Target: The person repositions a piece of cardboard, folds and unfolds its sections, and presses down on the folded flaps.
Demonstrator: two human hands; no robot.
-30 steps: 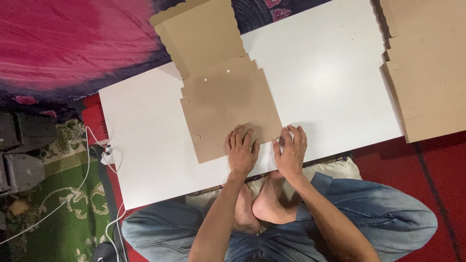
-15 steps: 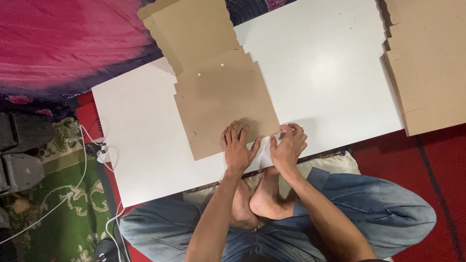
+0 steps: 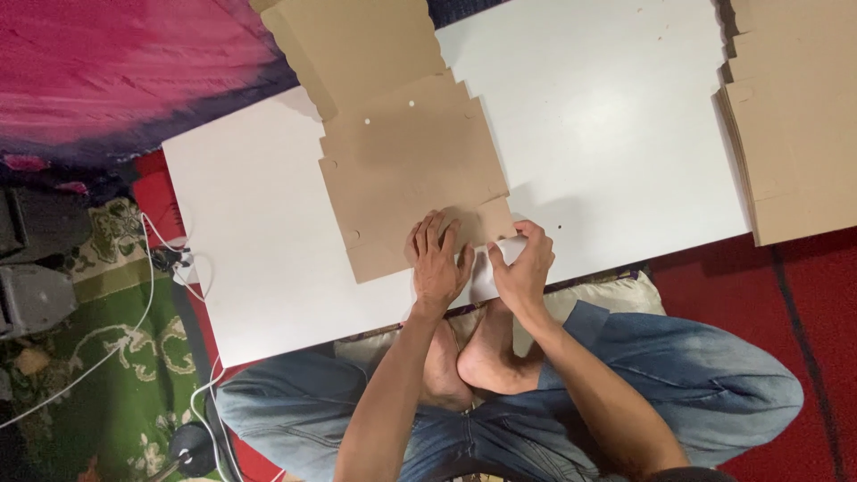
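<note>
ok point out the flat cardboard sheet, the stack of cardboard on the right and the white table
flat cardboard sheet (image 3: 406, 170), head view, middle panel
stack of cardboard (image 3: 794, 125), head view, top sheet
white table (image 3: 616, 134), head view, bare top

- Flat cardboard blank (image 3: 406, 170): far end cut off by the top edge; near corner hidden under left hand (image 3: 437, 263)
- Right hand (image 3: 524, 265): fingertips curl over a small flap at the white board's (image 3: 625, 143) near edge; what they pinch cannot be told
- Cardboard stack (image 3: 794, 125): runs off the right and top edges; sheet count too fine to tell
- Both forearms leave the bottom edge
- Dark cases (image 3: 31, 268) at the left: cropped; kind unclear
</note>
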